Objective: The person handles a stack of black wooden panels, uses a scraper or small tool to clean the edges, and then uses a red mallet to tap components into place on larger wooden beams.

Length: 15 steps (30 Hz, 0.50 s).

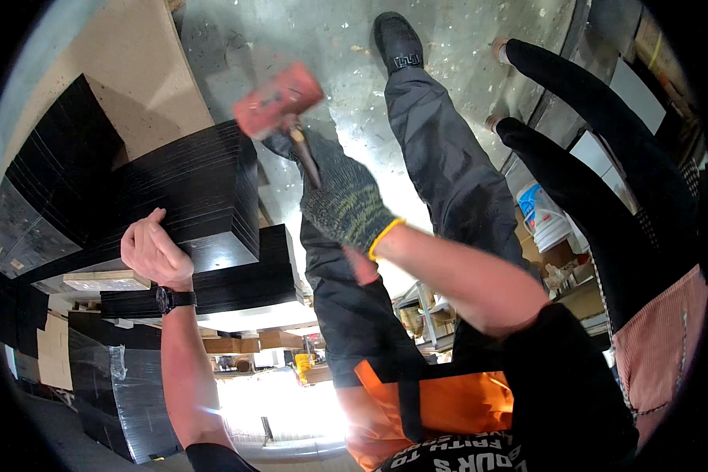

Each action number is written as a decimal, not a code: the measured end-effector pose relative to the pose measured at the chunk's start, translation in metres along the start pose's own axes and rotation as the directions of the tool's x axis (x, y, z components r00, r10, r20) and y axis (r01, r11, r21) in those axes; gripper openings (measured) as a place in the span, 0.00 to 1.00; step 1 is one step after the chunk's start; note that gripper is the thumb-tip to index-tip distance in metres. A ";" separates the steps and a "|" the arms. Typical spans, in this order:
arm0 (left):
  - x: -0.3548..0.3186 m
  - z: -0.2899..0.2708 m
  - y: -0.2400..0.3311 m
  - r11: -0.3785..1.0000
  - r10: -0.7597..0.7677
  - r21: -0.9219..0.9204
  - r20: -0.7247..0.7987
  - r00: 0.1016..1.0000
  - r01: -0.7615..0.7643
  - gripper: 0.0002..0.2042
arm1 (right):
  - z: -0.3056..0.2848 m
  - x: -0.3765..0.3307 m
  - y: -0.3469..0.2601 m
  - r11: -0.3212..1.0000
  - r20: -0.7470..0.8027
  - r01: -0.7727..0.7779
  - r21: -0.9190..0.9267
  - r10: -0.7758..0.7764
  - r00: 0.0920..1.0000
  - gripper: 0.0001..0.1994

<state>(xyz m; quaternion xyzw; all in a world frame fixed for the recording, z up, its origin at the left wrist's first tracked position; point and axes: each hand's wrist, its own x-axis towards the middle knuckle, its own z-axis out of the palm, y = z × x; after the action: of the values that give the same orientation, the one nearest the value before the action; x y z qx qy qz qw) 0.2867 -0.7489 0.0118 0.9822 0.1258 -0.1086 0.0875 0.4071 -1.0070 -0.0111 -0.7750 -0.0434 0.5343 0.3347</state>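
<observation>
My right hand (346,200), in a dark knitted glove with a yellow cuff, is closed round the handle of a red mallet (279,100). The mallet's blocky head is raised past the right-hand end of a stack of black boards (185,177) and blurred by motion. A reddish handle end shows below the glove. My bare left hand (157,248), with a dark watch at the wrist, presses on the near edge of that stack. Its fingers are curled against the boards, partly hidden.
Another black stack (63,169) stands at the left beside a tan board (126,71). More black boards (236,263) lie lower down, near a wrapped stack (110,385). At the right stands another person in black legwear (582,173), near a white tub (547,224).
</observation>
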 end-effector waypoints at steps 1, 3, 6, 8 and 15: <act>0.000 0.001 0.001 1.000 -0.005 -0.008 0.006 1.000 0.005 0.20 | 0.012 -0.007 0.006 0.998 -0.107 -0.063 0.004 0.063 0.992 0.27; -0.004 0.000 -0.004 1.000 0.014 -0.005 0.015 1.000 -0.013 0.20 | 0.031 -0.022 -0.007 0.861 -0.050 -0.410 0.299 0.444 0.895 0.29; -0.005 -0.001 -0.007 0.999 0.035 -0.009 0.019 0.999 -0.035 0.19 | 0.038 -0.025 -0.022 0.756 0.369 -0.633 0.169 0.547 0.751 0.34; 0.003 -0.001 -0.002 0.999 0.049 -0.019 0.012 0.999 -0.049 0.19 | 0.073 -0.033 -0.021 0.683 0.363 -0.681 0.262 0.585 0.726 0.35; -0.002 -0.002 -0.003 1.000 0.014 -0.020 0.015 1.000 -0.013 0.19 | 0.091 -0.033 -0.007 0.624 0.166 -0.525 0.579 0.540 0.825 0.36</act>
<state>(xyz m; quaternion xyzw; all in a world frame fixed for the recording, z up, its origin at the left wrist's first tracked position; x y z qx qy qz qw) 0.2849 -0.7461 0.0138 0.9812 0.1196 -0.1143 0.0992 0.3170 -0.9728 0.0011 -0.6112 0.3633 0.5849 0.3903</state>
